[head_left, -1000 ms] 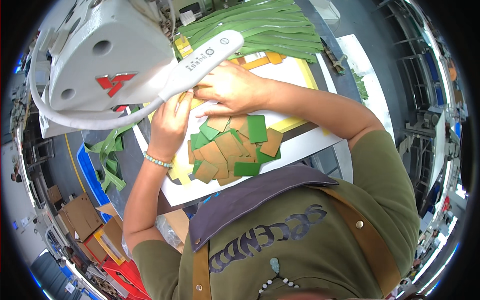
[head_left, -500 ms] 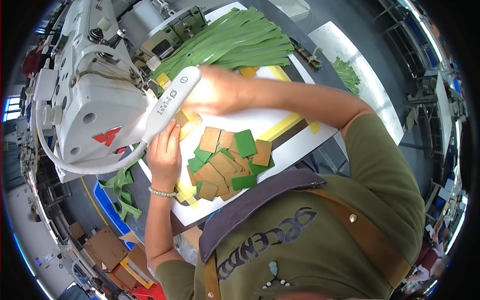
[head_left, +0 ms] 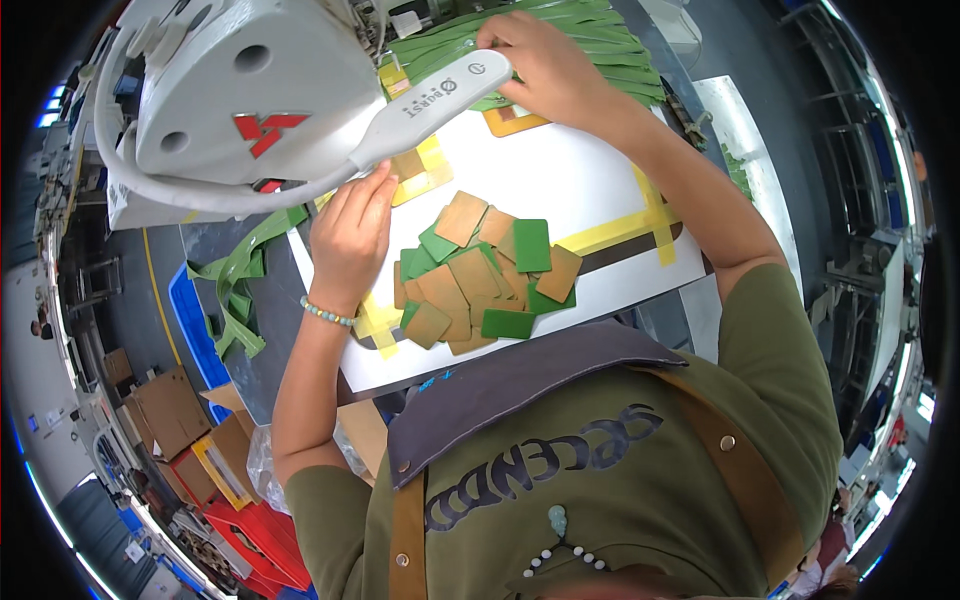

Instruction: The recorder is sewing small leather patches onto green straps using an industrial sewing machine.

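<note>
My left hand [head_left: 348, 235] lies beside the machine, fingers fairly straight, tips touching the board near a small tan piece [head_left: 406, 165] bordered by yellow tape. My right hand [head_left: 550, 75] is curled over the long green strips [head_left: 610, 45]; its fingertips are partly behind the white lamp [head_left: 430, 100], so what they hold is hidden. A loose pile of tan and green rectangles [head_left: 470, 280] lies on the white board [head_left: 600, 190] between my forearms.
A white sewing machine [head_left: 230, 90] fills the upper left. Tangled green strips [head_left: 240, 300] hang at the left edge above a blue bin [head_left: 190, 320]. Cardboard boxes [head_left: 165, 415] and red crates [head_left: 250, 540] stand lower left. A white side table [head_left: 760, 190] is at the right.
My right hand has moved up and right from beside the lamp to the green strips, with fingers curled there. My left hand stays near the machine. The view has shifted slightly.
</note>
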`<state>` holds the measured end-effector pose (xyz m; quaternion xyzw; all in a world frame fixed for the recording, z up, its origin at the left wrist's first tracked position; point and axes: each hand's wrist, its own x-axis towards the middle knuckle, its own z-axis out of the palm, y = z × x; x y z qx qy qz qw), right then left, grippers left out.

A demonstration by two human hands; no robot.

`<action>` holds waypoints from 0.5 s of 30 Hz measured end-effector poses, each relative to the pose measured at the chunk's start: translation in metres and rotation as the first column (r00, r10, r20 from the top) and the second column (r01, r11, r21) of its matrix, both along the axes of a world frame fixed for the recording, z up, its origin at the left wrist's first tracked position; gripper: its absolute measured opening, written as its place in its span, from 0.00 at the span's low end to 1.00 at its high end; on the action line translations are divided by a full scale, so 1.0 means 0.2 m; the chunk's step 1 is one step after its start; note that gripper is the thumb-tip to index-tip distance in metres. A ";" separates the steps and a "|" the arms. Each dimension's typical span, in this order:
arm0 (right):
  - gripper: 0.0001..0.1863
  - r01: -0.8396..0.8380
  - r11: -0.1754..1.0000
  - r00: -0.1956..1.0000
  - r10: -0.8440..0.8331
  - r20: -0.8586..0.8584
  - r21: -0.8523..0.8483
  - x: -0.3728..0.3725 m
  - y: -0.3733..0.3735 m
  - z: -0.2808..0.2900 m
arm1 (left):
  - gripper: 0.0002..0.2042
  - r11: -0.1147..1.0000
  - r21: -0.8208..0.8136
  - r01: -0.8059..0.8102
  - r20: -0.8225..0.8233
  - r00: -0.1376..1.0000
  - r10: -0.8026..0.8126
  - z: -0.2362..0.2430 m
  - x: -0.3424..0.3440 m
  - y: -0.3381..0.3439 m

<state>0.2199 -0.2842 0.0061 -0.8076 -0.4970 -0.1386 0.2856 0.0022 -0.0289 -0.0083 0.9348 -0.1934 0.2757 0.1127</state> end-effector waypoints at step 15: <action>0.05 -0.059 0.985 0.995 0.045 0.086 0.162 -0.05 0.01 0.11 | 0.13 1.000 -0.021 -0.017 -0.029 0.999 0.016 0.00 -0.02 0.01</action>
